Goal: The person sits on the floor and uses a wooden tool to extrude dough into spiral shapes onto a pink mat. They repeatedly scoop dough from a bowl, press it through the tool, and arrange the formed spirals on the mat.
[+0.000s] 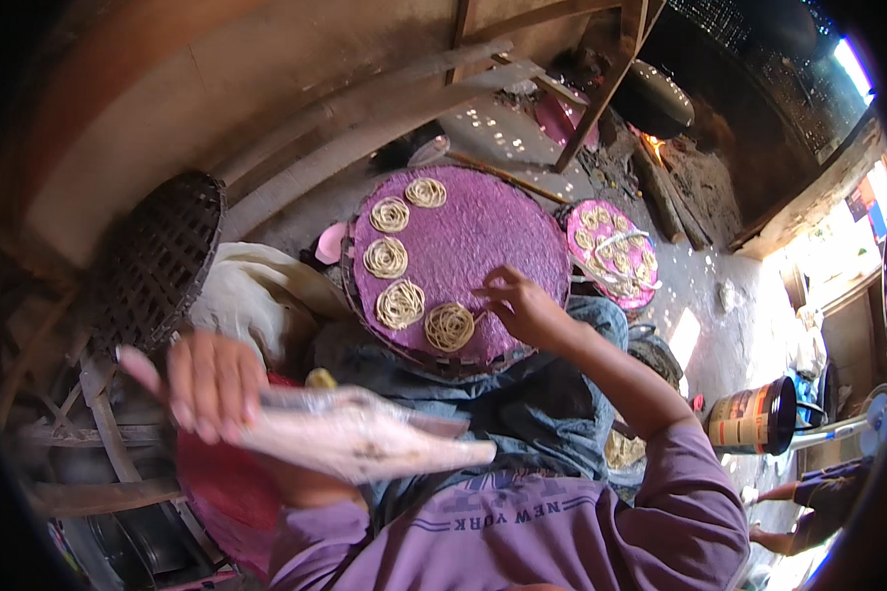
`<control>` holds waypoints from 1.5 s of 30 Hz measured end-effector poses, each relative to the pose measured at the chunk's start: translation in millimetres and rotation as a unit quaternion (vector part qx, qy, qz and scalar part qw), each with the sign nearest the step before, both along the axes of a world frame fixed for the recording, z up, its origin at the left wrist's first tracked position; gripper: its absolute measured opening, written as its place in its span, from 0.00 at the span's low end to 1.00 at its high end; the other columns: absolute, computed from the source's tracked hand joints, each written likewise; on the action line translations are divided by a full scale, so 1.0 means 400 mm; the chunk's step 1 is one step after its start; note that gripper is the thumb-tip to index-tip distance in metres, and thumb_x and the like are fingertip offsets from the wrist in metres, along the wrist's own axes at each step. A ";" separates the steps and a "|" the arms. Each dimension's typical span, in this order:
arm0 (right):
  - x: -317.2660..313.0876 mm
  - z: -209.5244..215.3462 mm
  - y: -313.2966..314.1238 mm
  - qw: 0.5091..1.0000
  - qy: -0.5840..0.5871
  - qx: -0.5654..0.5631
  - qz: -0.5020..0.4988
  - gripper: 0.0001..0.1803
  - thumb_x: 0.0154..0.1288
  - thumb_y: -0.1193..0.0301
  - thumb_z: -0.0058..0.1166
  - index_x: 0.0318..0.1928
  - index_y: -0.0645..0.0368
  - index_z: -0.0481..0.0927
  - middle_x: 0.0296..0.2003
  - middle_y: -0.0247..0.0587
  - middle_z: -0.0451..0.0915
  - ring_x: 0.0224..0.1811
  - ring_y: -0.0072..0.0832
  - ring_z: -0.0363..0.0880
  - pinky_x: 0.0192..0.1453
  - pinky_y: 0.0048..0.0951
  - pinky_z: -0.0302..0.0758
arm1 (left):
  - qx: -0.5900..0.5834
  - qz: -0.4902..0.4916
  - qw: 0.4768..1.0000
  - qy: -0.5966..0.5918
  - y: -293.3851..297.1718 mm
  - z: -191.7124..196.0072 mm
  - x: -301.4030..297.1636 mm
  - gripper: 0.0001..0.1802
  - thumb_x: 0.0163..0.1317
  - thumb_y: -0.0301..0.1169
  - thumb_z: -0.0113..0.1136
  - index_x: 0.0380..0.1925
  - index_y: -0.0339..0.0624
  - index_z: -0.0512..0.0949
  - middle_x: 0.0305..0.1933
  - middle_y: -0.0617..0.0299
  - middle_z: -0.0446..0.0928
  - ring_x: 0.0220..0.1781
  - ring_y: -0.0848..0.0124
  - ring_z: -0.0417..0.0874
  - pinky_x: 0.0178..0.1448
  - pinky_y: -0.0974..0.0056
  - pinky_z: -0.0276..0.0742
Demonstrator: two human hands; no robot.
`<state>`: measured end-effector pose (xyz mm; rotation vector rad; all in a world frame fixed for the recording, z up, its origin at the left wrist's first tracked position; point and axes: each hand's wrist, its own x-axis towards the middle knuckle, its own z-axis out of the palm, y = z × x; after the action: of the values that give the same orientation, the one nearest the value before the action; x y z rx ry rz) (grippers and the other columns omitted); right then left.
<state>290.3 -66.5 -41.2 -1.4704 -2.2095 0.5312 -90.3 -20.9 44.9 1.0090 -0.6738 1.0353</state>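
My left hand (215, 384) is closed round one end of a long pale tool (365, 438), wooden-looking with a shiny wrapping, held above my lap. My right hand (517, 307) reaches over a round purple-covered tray (483, 222), its fingers curled together near the edge of a coiled noodle-like nest (448, 326). Whether a strand lies between those fingertips is hidden. More pale nests, such as this one (400, 303), follow the tray's left rim up to the far side.
A smaller pink tray (639, 291) bearing several nests stands at the right. Beyond it are firewood logs (672, 187) and a dark pot (650, 98) over flames. A woven basket (158, 261) leans at the left; a bucket (749, 419) lies right. Another person's legs (798, 507) show lower right.
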 end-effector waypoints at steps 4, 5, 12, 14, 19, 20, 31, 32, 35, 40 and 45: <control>0.004 -0.023 -0.031 1.000 0.004 0.021 -0.008 0.11 0.60 0.78 0.57 0.44 0.60 0.84 0.48 0.49 0.77 0.48 0.46 0.80 0.49 0.39 0.79 | -0.014 0.046 0.996 0.075 -0.123 -0.026 0.015 0.53 0.66 0.71 0.20 0.23 0.31 0.80 0.20 0.46 0.81 0.21 0.54 0.85 0.37 0.49 0.83; 0.000 -0.035 -0.035 0.999 0.006 0.047 -0.005 0.09 0.58 0.77 0.57 0.40 0.61 0.83 0.43 0.48 0.78 0.47 0.45 0.79 0.49 0.39 0.78 | -0.018 0.056 0.995 0.078 -0.139 -0.038 0.025 0.54 0.65 0.71 0.20 0.22 0.30 0.80 0.20 0.46 0.81 0.20 0.55 0.84 0.35 0.51 0.83; -0.019 -0.089 -0.016 0.995 0.026 0.082 -0.046 0.06 0.61 0.74 0.54 0.34 0.65 0.80 0.39 0.48 0.78 0.45 0.45 0.77 0.50 0.39 0.74 | -0.002 0.053 0.993 0.102 -0.132 -0.049 0.036 0.51 0.67 0.69 0.19 0.23 0.35 0.81 0.22 0.51 0.82 0.22 0.55 0.86 0.37 0.50 0.84; -0.020 -0.091 -0.014 0.996 0.030 0.060 -0.054 0.07 0.64 0.75 0.53 0.37 0.65 0.81 0.40 0.50 0.77 0.45 0.47 0.77 0.52 0.39 0.74 | 0.005 0.050 0.994 0.101 -0.126 -0.040 0.039 0.51 0.67 0.69 0.19 0.23 0.36 0.80 0.22 0.51 0.82 0.23 0.56 0.86 0.37 0.50 0.84; -0.026 -0.081 -0.018 0.992 0.113 0.003 -0.061 0.11 0.63 0.79 0.50 0.44 0.63 0.82 0.40 0.51 0.77 0.45 0.47 0.77 0.51 0.39 0.75 | 0.001 0.043 0.997 0.064 -0.101 -0.029 0.051 0.53 0.64 0.72 0.15 0.25 0.36 0.80 0.21 0.52 0.82 0.22 0.56 0.85 0.38 0.52 0.83; -0.026 -0.079 -0.019 0.991 0.115 -0.004 -0.064 0.12 0.63 0.80 0.49 0.44 0.63 0.83 0.41 0.51 0.77 0.45 0.47 0.77 0.51 0.39 0.75 | 0.004 0.045 0.997 0.067 -0.095 -0.028 0.052 0.53 0.64 0.72 0.15 0.25 0.37 0.80 0.21 0.52 0.82 0.22 0.56 0.85 0.38 0.52 0.83; -0.034 -0.092 -0.032 0.988 0.068 0.027 -0.136 0.13 0.58 0.81 0.48 0.38 0.62 0.85 0.38 0.53 0.78 0.45 0.49 0.77 0.52 0.42 0.75 | 0.012 0.015 0.999 0.048 -0.076 -0.029 0.057 0.53 0.64 0.72 0.16 0.26 0.37 0.80 0.23 0.52 0.83 0.24 0.55 0.86 0.40 0.49 0.83; -0.034 -0.086 -0.032 0.987 0.086 0.037 -0.130 0.13 0.59 0.81 0.48 0.40 0.61 0.85 0.38 0.52 0.78 0.46 0.48 0.77 0.52 0.41 0.75 | 0.014 0.006 0.999 0.040 -0.074 -0.029 0.055 0.53 0.64 0.72 0.16 0.26 0.37 0.80 0.23 0.52 0.83 0.25 0.55 0.86 0.40 0.49 0.83; -0.030 -0.044 -0.040 0.980 0.150 -0.020 -0.126 0.14 0.63 0.78 0.49 0.47 0.60 0.83 0.41 0.51 0.79 0.49 0.43 0.78 0.54 0.40 0.74 | 0.005 0.005 0.999 0.039 -0.065 -0.026 0.057 0.51 0.64 0.72 0.18 0.26 0.38 0.80 0.25 0.53 0.83 0.25 0.55 0.86 0.40 0.48 0.83; 0.010 0.118 -0.084 0.863 0.305 -0.382 0.125 0.33 0.75 0.49 0.34 0.64 0.64 0.69 0.57 0.51 0.75 0.55 0.34 0.77 0.59 0.36 0.73 | -0.074 -0.011 0.997 0.002 0.025 0.004 0.139 0.47 0.62 0.76 0.20 0.21 0.46 0.75 0.17 0.63 0.76 0.17 0.60 0.76 0.34 0.53 0.74; 0.047 0.270 -0.007 0.780 0.339 -0.523 0.062 0.51 0.65 0.29 0.25 0.63 0.65 0.67 0.48 0.58 0.80 0.35 0.31 0.84 0.36 0.29 0.82 | -0.263 0.081 0.961 0.021 0.270 0.001 0.326 0.42 0.56 0.75 0.44 0.33 0.42 0.73 0.30 0.62 0.75 0.38 0.66 0.75 0.56 0.56 0.66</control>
<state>309.1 -69.2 66.9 -1.1839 -1.3818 2.1820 40.1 87.1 45.4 0.6221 -0.2547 1.2487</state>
